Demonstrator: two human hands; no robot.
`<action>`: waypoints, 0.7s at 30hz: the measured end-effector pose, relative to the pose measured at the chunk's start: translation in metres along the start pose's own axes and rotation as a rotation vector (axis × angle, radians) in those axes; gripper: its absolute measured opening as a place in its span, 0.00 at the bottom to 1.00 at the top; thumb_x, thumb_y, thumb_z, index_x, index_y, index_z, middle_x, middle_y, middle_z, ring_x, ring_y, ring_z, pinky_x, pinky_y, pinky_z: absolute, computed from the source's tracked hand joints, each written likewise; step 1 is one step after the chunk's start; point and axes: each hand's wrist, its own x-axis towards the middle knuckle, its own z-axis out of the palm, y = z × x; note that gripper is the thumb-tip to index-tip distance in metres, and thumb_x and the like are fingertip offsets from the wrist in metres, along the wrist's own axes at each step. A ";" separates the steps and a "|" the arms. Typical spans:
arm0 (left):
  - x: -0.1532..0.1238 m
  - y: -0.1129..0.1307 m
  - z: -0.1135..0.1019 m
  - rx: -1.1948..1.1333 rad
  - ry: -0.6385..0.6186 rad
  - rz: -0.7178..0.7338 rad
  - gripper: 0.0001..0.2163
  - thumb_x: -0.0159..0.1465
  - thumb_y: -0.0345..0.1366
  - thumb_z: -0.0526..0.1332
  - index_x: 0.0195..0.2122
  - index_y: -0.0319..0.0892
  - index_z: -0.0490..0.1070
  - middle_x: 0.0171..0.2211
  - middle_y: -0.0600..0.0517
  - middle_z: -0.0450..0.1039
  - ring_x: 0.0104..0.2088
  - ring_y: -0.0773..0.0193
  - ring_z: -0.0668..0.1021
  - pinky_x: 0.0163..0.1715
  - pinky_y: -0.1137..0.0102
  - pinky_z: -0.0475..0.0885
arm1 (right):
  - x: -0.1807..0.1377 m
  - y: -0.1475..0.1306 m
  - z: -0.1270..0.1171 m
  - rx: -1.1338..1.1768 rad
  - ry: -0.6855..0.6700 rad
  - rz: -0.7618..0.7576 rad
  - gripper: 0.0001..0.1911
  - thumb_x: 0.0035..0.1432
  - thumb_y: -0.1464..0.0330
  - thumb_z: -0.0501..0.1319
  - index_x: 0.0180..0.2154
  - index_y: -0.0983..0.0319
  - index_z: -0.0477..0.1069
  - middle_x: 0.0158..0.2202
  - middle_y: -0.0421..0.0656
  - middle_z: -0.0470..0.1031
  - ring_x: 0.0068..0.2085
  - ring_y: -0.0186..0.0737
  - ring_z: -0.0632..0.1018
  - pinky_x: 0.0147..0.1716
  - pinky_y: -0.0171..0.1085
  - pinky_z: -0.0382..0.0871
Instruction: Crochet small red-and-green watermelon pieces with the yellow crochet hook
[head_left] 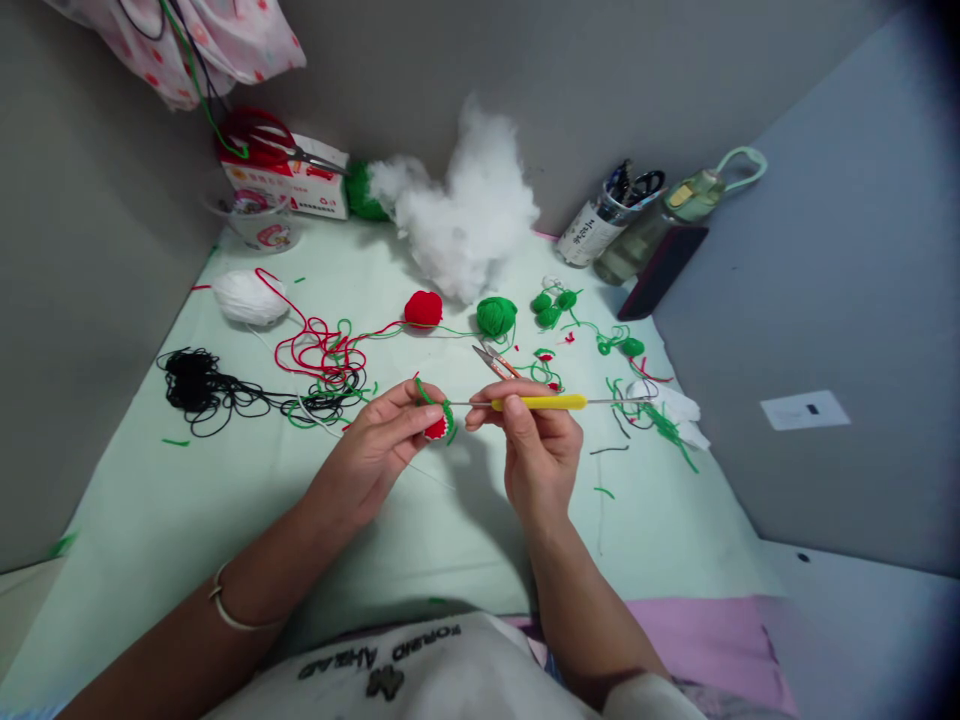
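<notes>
Between the thumb and fingers of my left hand (pixel 386 440) is a small crochet piece (pixel 437 428), red with a white and green edge. My right hand (pixel 541 450) grips a crochet hook (pixel 544 403) by its yellow handle. The hook's thin metal shaft points left and its tip reaches the green edge of the piece; whether it passes through a stitch I cannot tell. Just beyond my right hand lies a pair of thread snips (pixel 496 362). A red yarn ball (pixel 424 310) and a green yarn ball (pixel 496 317) rest behind my hands.
White stuffing (pixel 472 200) is heaped at the back wall. Loose red yarn (pixel 319 345), black yarn (pixel 195 385) and a white yarn ball (pixel 250 297) lie on the left. Small green crochet pieces (pixel 551 308), a pen cup (pixel 592 230) and a bottle (pixel 637 235) are on the right.
</notes>
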 end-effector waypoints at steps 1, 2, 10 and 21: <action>0.000 0.000 0.000 -0.002 -0.001 0.001 0.04 0.59 0.30 0.70 0.35 0.42 0.77 0.30 0.55 0.74 0.33 0.68 0.73 0.38 0.74 0.68 | 0.000 0.000 0.000 -0.002 0.002 0.000 0.08 0.66 0.65 0.62 0.38 0.60 0.79 0.37 0.42 0.79 0.31 0.34 0.80 0.34 0.38 0.78; 0.000 0.000 0.000 -0.002 -0.001 0.003 0.04 0.59 0.30 0.70 0.35 0.42 0.77 0.30 0.55 0.74 0.33 0.69 0.73 0.38 0.74 0.68 | 0.000 0.001 -0.001 -0.005 0.003 0.000 0.08 0.66 0.65 0.62 0.38 0.60 0.79 0.37 0.42 0.79 0.31 0.34 0.80 0.34 0.38 0.78; -0.002 0.003 0.004 0.025 -0.009 0.022 0.04 0.58 0.30 0.70 0.33 0.40 0.77 0.28 0.55 0.73 0.31 0.70 0.73 0.37 0.75 0.68 | -0.001 0.000 0.001 -0.056 -0.013 -0.038 0.07 0.66 0.65 0.62 0.38 0.59 0.79 0.36 0.42 0.79 0.31 0.35 0.80 0.33 0.38 0.78; -0.006 0.000 0.014 0.175 0.066 0.146 0.33 0.56 0.31 0.72 0.63 0.41 0.66 0.32 0.55 0.76 0.33 0.67 0.76 0.40 0.72 0.69 | -0.007 0.006 0.004 -0.577 -0.147 -0.446 0.13 0.66 0.73 0.59 0.47 0.56 0.79 0.40 0.45 0.79 0.38 0.39 0.80 0.37 0.41 0.78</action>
